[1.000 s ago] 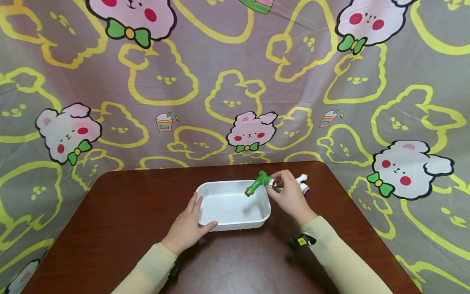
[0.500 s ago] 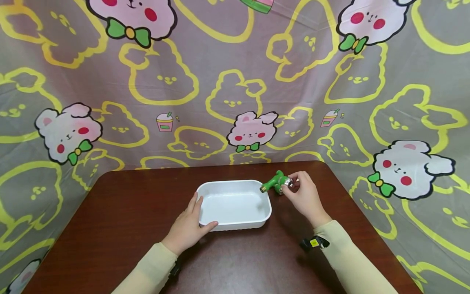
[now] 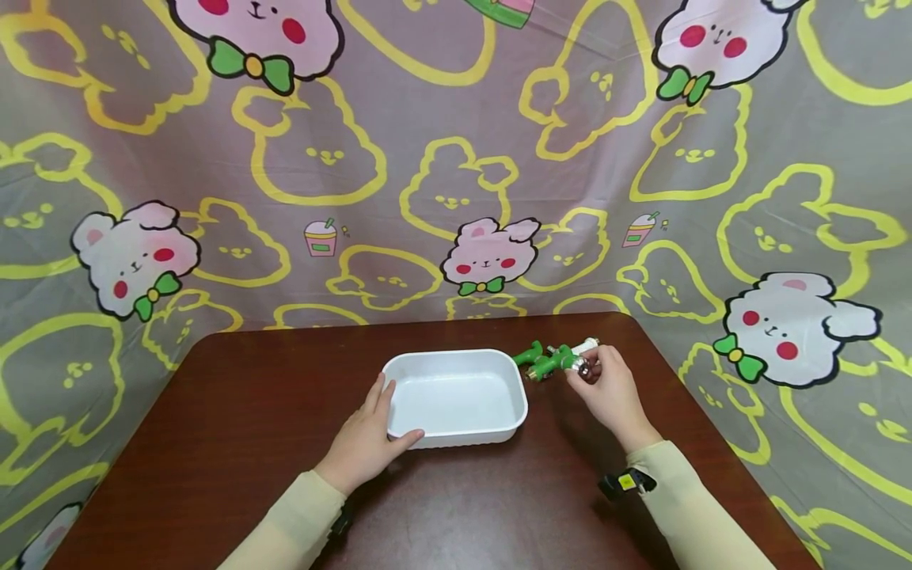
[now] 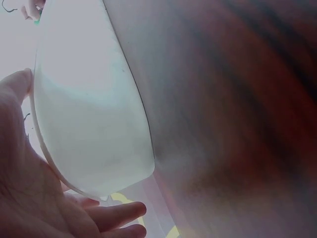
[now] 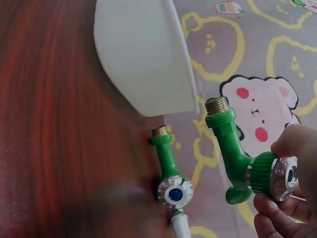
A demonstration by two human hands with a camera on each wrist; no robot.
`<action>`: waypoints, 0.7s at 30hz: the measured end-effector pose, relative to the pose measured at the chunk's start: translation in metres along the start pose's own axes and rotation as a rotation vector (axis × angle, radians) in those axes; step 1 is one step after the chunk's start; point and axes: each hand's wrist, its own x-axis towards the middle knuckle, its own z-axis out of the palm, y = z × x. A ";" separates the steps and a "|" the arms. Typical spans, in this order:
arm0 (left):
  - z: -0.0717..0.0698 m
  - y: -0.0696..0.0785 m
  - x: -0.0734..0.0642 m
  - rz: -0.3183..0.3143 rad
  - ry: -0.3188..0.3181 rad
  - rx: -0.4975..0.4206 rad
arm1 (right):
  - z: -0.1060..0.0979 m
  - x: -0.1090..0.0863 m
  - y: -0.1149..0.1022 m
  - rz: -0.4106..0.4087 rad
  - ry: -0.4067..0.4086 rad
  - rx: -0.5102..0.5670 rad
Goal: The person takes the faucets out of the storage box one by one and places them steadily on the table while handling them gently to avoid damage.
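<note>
My right hand (image 3: 614,396) grips a green faucet (image 5: 229,144) by its silver knob, held above the table to the right of the white tray (image 3: 513,435). The faucet's threaded brass end points away from the fingers. Below it, another green faucet (image 5: 167,157) with a silver knob and blue centre lies on the table. A white faucet (image 3: 587,345) is partly hidden behind my right hand. My left hand (image 3: 363,439) rests against the tray's left end, thumb at the front rim. Its fingers reach straight past the tray wall in the left wrist view.
The brown table (image 3: 235,443) runs back to a patterned cloth (image 3: 399,182) with rabbit faces, which hangs behind it and at both sides. The tray's inside shows bare white. The loose faucets lie close to its right end.
My right hand has moved right and slightly nearer with the green faucet, from over the tray's right rim to beside the tray. The left hand and tray stay in place.
</note>
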 end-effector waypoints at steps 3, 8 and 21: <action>0.000 0.000 0.000 0.003 0.005 0.000 | 0.000 -0.003 0.003 0.002 -0.003 -0.008; -0.001 0.000 0.000 0.005 0.010 0.006 | 0.003 -0.010 0.007 -0.007 -0.016 -0.011; -0.001 0.001 -0.001 0.002 0.005 0.006 | 0.010 -0.021 0.019 0.022 -0.072 -0.028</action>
